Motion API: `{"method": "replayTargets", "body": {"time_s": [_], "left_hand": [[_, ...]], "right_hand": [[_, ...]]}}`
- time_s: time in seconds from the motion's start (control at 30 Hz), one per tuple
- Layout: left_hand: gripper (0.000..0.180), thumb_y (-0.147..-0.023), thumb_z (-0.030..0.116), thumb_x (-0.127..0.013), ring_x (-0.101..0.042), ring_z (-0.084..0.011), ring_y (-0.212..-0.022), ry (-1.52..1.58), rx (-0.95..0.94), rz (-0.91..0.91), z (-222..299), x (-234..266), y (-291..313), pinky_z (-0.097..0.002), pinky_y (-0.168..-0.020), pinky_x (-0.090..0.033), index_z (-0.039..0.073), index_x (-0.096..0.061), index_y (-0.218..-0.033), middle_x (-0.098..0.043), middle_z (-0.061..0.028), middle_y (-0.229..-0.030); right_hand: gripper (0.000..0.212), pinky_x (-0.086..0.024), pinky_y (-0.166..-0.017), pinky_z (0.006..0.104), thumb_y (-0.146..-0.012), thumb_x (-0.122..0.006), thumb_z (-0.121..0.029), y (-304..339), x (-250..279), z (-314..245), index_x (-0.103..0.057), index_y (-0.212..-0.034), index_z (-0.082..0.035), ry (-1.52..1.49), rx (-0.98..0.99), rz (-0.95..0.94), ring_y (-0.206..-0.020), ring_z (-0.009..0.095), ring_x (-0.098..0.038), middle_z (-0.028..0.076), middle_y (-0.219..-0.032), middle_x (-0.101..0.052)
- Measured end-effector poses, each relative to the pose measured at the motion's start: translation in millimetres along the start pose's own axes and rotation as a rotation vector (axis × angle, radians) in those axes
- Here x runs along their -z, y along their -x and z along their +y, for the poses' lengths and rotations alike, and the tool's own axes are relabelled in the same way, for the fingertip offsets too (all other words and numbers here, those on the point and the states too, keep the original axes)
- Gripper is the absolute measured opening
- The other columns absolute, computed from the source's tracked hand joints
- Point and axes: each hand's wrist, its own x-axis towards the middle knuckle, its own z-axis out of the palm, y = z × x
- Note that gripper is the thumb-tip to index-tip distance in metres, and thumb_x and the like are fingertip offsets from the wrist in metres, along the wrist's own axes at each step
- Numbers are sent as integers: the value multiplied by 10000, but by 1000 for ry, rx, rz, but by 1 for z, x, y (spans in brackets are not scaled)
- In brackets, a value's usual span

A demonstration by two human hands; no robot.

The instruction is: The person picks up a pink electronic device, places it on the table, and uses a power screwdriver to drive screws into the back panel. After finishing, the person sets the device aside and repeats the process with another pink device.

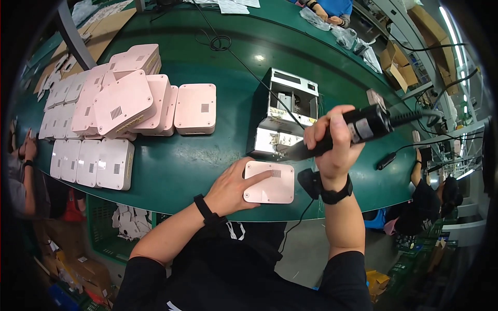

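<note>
Driver (367,124) pts L, pink case (280,191) lengthwise L-R.

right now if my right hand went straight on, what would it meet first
Likely the metal machine, met by the tip of the screwdriver in your right hand; depth is unclear.

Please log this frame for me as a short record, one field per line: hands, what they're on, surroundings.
Left hand: left hand on the left side of a pink box, index finger laid across its top
Right hand: right hand gripping a black corded tool
Tool tip: pointed at the near end of a metal machine; contact unclear
Surface: green table
Left side: piled pink boxes, rows of white boxes
Below: green crate holding white pieces
Across: person in blue
</note>
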Motion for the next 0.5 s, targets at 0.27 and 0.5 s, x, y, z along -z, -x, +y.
{"method": "replayTargets", "body": {"time_s": [0.27,0.5], "left_hand": [[805,-637,256,-857,-484,-383,-1207,3,9,20,-1,-3,2,-439,-1015,-444,290,-547,-1379,-429,-177,-1315],[825,-625,242,-861,-481,-376,-1210,-2,5,43,-2,-4,0,-435,-1018,-440,289,-541,-1384,-425,-177,-1318]], "right_hand": [[162,-433,-462,332,-923,-548,-148,19,-6,14,-471,-965,-11,-39,-61,-45,-454,174,-460,91,-600,-485],[168,-426,-461,327,-920,-565,-131,17,-8,27,-462,-981,-14,-50,-106,-32,-458,180,-468,92,-597,-490]]}}
